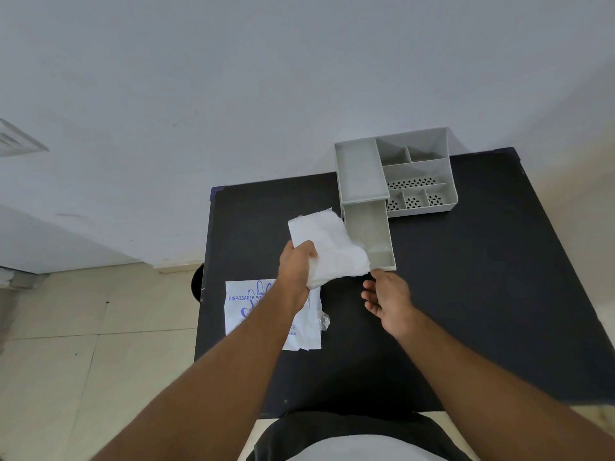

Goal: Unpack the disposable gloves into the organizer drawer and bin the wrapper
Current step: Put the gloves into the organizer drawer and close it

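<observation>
My left hand [296,267] grips a stack of white translucent disposable gloves [327,244], held above the table just left of the pulled-out grey drawer [376,234]; the stack's right edge overlaps the drawer's left wall. The drawer belongs to a grey desk organizer [399,171] at the table's back. My right hand [386,296] hovers with fingers apart just in front of the drawer's front edge, holding nothing. The empty wrapper [243,311], white with blue print, lies flat on the table's left side, partly under my left forearm.
The black table [482,277] stands against a white wall. The organizer has several open compartments, some with perforated floors [412,184]. A dark round object [198,282] shows on the floor by the table's left edge. Tiled floor lies to the left.
</observation>
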